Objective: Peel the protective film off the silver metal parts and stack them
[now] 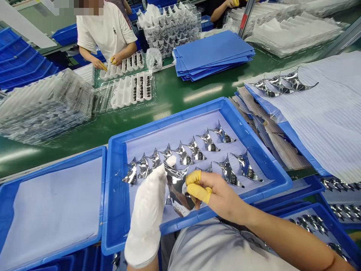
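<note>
Between my two hands is a shiny chrome part (pixel 177 184) with pointed, curved corners, raised above the blue tray (pixel 194 216). My left hand (pixel 149 207), in a white glove, grips its left edge. Yellow finger cots cover the thumb and finger of my right hand (pixel 208 188), which pinch the right side of the same part. Rows of similar chrome parts (pixel 208 141) lie on a white liner in the tray. Some of the near row is hidden behind my hands.
Left of the tray stands another blue tray (pixel 104 195) with a white sheet. Blue sheets (pixel 214 52) are stacked on the green bench (pixel 166 86). Chrome parts (pixel 284 84) lie on white foam at right. Across the bench, a person (pixel 107 34) handles clear packing trays (pixel 132 90).
</note>
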Tool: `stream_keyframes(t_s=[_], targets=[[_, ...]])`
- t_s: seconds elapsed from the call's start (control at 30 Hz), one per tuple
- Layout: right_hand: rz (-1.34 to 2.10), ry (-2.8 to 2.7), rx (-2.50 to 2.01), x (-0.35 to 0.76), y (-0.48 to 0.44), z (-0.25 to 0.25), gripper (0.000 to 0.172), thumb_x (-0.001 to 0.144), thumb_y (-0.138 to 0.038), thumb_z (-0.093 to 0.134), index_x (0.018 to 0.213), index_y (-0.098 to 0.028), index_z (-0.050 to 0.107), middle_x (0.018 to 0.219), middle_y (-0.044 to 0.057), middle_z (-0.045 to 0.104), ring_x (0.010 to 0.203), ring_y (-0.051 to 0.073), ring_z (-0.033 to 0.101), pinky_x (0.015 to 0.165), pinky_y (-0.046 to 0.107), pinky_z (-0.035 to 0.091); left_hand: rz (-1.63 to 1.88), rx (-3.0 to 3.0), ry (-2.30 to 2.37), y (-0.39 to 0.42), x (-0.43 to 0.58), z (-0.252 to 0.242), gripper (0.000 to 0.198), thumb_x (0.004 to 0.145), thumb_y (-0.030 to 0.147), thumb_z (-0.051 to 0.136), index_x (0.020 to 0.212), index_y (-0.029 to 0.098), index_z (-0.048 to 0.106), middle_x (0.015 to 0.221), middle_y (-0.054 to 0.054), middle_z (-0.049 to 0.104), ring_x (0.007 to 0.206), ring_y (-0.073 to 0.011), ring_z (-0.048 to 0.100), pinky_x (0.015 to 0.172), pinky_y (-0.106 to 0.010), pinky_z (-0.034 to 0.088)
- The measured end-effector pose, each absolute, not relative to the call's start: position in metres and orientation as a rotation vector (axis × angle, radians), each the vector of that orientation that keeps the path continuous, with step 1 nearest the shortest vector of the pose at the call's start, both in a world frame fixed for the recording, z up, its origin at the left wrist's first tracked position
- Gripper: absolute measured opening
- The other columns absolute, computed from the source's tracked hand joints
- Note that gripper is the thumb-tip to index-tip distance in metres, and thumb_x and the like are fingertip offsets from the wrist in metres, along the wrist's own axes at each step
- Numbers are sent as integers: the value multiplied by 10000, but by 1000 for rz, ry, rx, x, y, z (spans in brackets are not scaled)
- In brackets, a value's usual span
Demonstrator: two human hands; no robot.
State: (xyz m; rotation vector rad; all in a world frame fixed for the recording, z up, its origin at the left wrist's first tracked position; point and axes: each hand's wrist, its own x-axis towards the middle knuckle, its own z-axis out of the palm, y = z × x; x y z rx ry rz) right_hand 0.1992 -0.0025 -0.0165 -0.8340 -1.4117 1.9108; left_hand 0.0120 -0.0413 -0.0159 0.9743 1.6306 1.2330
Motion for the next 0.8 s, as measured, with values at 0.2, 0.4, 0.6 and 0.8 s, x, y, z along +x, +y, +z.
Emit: stream_keyframes(t_s=[0.2, 0.4, 0.6, 0.8], targets=[[2074, -1114, -822, 196, 1, -19, 185, 869, -317, 607, 776, -173, 537, 600, -53, 526, 492, 74, 534, 531, 207, 460, 1105, 848, 1314, -39, 35, -3, 935, 640, 279, 877, 1464, 314, 436, 1298, -76, 635, 1154, -305, 625, 863, -359, 582], [2114, -1127, -808, 195, 0, -21, 159, 865, -303, 601, 795, -169, 550, 600, -57, 511, 479, 70, 525, 507, 199, 453, 1327, 720, 1479, -33, 35, -2, 410, 810, 331, 743, 1206, 246, 682, 1239, -57, 689, 1157, -232, 633, 1011, -346, 501], [2028, -1254, -789, 196, -1, -19, 151, 893, -283, 563, 789, -173, 558, 666, -34, 508, 545, 79, 514, 533, 206, 480, 1357, 654, 1420, -36, 32, -3, 373, 804, 327, 744, 1171, 273, 699, 1246, -36, 693, 1159, -227, 636, 1001, -341, 510], [1674, -1580, -753, 200, -1, -12, 178, 930, -240, 539, 769, -174, 580, 674, -19, 521, 592, 83, 481, 588, 209, 448, 1389, 643, 1300, -39, 25, -12, 408, 827, 317, 716, 1230, 259, 686, 1221, -69, 706, 1021, -243, 696, 879, -342, 570]])
